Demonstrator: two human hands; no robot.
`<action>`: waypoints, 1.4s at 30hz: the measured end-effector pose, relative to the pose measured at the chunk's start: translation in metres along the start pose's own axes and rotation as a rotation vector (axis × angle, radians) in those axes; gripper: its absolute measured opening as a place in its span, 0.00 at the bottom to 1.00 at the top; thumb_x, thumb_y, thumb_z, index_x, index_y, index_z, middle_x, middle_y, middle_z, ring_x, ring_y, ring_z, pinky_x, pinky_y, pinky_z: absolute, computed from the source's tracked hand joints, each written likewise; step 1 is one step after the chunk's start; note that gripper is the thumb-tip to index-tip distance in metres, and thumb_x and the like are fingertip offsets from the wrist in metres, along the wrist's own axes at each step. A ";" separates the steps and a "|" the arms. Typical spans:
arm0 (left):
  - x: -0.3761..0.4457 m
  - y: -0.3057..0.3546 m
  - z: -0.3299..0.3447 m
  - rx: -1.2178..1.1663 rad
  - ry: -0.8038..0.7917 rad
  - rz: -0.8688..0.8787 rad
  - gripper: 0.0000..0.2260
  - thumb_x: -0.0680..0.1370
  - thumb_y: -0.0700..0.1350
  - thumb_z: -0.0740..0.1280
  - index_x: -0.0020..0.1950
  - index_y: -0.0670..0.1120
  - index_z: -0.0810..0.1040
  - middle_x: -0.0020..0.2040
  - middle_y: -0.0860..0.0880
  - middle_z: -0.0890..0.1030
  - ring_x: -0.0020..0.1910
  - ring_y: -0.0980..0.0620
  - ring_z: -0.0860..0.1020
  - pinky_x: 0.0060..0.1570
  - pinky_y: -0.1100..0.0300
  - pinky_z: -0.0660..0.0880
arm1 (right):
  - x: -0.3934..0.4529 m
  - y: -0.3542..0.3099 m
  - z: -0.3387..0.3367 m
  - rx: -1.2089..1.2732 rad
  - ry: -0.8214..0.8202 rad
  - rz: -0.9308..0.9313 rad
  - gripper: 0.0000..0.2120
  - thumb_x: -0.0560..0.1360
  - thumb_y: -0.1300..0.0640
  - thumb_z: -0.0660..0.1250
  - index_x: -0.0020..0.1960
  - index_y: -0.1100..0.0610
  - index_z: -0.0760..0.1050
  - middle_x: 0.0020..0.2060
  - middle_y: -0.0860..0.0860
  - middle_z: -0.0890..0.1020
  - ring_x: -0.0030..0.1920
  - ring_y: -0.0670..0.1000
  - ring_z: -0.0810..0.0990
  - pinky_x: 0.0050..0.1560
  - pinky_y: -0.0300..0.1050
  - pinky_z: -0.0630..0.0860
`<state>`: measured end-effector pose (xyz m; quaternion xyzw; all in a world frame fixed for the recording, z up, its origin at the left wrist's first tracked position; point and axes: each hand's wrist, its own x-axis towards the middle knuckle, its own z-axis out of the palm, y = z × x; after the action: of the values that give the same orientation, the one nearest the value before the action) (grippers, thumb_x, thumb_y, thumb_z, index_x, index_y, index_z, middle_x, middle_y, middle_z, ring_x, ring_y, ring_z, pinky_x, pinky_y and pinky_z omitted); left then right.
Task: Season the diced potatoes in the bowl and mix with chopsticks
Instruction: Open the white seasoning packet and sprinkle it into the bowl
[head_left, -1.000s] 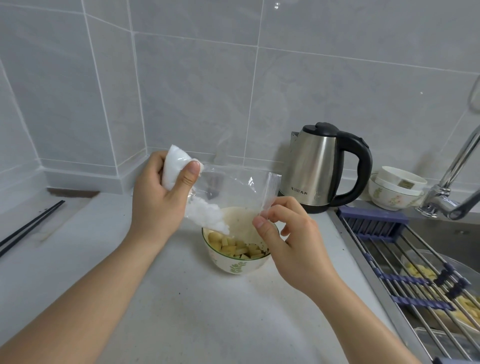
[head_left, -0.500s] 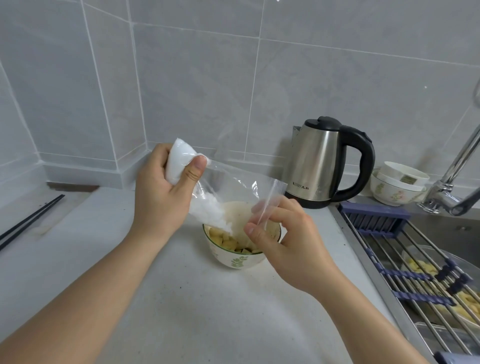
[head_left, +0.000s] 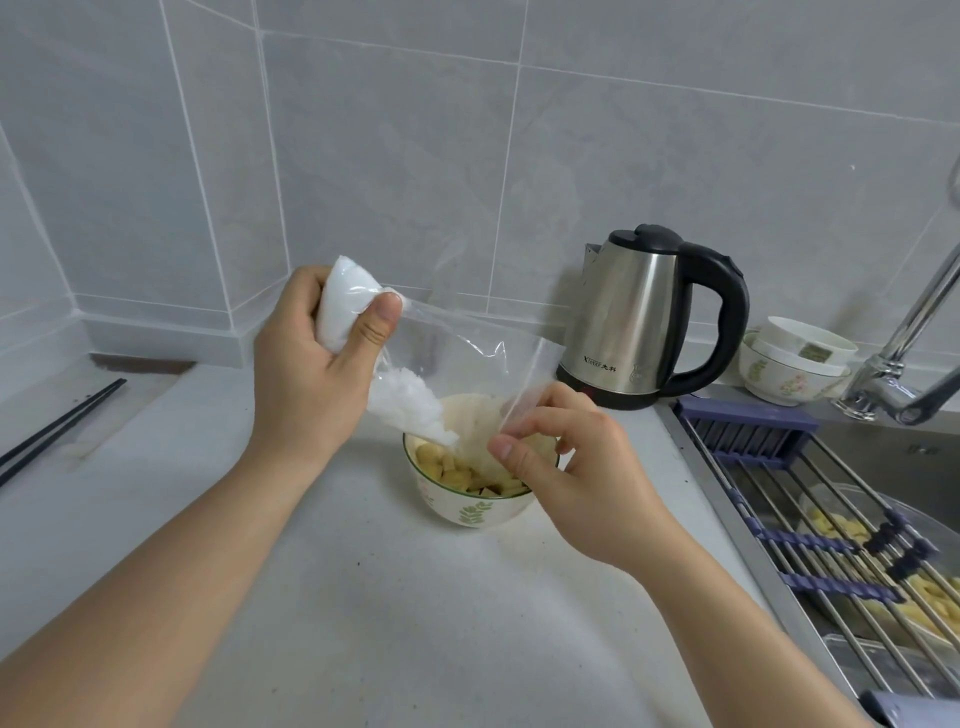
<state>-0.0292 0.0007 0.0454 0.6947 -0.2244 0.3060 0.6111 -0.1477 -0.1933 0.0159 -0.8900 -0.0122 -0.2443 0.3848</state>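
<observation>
A small white bowl (head_left: 470, 512) with a green leaf pattern stands on the counter and holds diced potatoes (head_left: 457, 470). Above it I hold a clear plastic bag of white seasoning (head_left: 410, 400), tilted over the bowl. My left hand (head_left: 311, 374) grips the bag's full upper end. My right hand (head_left: 566, 475) pinches the bag's open zip edge just over the bowl's right rim. A pair of black chopsticks (head_left: 57, 426) lies on the counter at the far left, away from both hands.
A steel electric kettle (head_left: 639, 322) stands behind the bowl to the right. Stacked white bowls (head_left: 795, 364) sit beside a tap (head_left: 904, 364). A sink with a roll-up rack (head_left: 810, 525) holds more potato pieces at the right. Tiled walls close the back.
Both hands and the bag have shifted slightly; my right hand has dropped lower toward the bowl's rim, and the white seasoning has slid further down toward the bag's opening.
</observation>
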 end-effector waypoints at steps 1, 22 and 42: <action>0.001 0.000 -0.001 0.009 -0.001 0.010 0.13 0.78 0.56 0.71 0.50 0.48 0.73 0.39 0.56 0.78 0.35 0.65 0.76 0.36 0.72 0.69 | 0.000 0.000 0.000 0.009 0.000 0.006 0.05 0.78 0.51 0.73 0.43 0.44 0.82 0.50 0.41 0.79 0.57 0.43 0.76 0.51 0.34 0.66; 0.005 0.001 -0.006 0.047 -0.005 0.071 0.14 0.78 0.57 0.71 0.51 0.48 0.73 0.39 0.57 0.76 0.37 0.65 0.75 0.37 0.72 0.69 | -0.002 -0.004 0.000 0.081 -0.019 -0.012 0.06 0.79 0.53 0.72 0.45 0.50 0.85 0.48 0.42 0.79 0.48 0.42 0.78 0.47 0.30 0.69; 0.019 -0.004 -0.023 0.210 -0.434 -0.027 0.36 0.53 0.71 0.78 0.54 0.61 0.69 0.49 0.58 0.78 0.44 0.62 0.75 0.39 0.70 0.71 | -0.001 0.001 0.002 -0.079 0.104 0.029 0.06 0.80 0.52 0.70 0.48 0.50 0.84 0.53 0.37 0.76 0.51 0.41 0.77 0.46 0.27 0.69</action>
<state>-0.0166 0.0248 0.0571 0.8068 -0.3080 0.1628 0.4771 -0.1474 -0.1924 0.0140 -0.8906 0.0303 -0.2850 0.3531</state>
